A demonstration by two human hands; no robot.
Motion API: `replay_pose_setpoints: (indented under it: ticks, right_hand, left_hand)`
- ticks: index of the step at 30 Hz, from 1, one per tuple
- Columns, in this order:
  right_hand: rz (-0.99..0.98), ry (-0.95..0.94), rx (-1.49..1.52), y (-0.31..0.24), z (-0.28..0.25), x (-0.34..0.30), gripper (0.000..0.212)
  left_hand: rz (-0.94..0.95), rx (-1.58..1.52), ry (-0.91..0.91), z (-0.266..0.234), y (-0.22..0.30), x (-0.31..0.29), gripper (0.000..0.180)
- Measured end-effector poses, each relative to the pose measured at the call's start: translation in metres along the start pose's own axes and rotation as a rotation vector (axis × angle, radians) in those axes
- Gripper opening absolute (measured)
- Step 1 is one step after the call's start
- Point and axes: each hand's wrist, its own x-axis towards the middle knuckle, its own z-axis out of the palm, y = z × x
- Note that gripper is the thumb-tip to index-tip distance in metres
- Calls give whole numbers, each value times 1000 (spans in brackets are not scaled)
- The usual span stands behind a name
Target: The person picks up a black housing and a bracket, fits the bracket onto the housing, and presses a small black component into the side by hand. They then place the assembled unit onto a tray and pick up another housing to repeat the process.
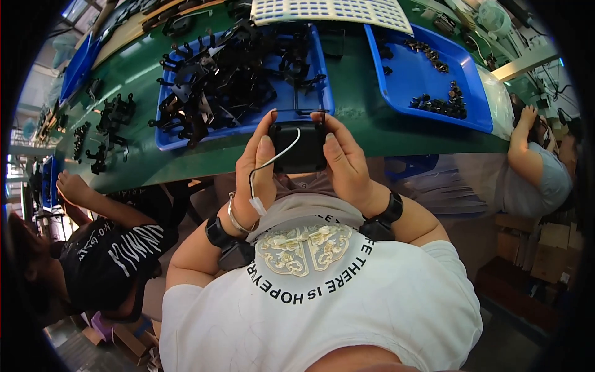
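Both hands grip a black square casing (299, 150) with rounded corners, in front of my body at the table's near edge. My left hand (256, 166) closes on its left side, thumb up along the edge. On the opposite side my right hand (348, 160) is closed the same way. A thin black frame-like part stands out at the casing's far end, between my fingertips. From the casing's top a thin white lead (284, 150) curves toward my left wrist and turns dark lower down. Its end looks whitish near that wrist. The casing's underside is hidden.
Just beyond my hands, a blue tray (323, 68) holds a heap of black brackets (214, 84). Another blue tray (396, 84) at right has small dark parts (441, 105). A white perforated sheet (334, 8) lies behind. Co-workers sit left (99, 260) and right (538, 177).
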Motion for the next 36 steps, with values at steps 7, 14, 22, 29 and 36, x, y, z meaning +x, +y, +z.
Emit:
replay_pose_setpoints:
  ticks: [7,14,22,29,36]
  right_hand:
    - [75,42,-148,-43,-19,18,38]
    - [-137,304,-98,-142,-123,89,30]
    - [-21,792,-686,-200,-333,222,30]
    - [228,824,-980,-165,-369,282,43]
    - [170,693,-1633,-180,-328,279,49]
  left_hand:
    - [120,-159,-253,13,17,29,48]
    - [268,573,-576,-31,15,23,40]
    - [495,865,-491,-32,16,22,12]
    - [540,902,-422,-33,10,24,12]
    - [549,886,-405,-36,8,27,12]
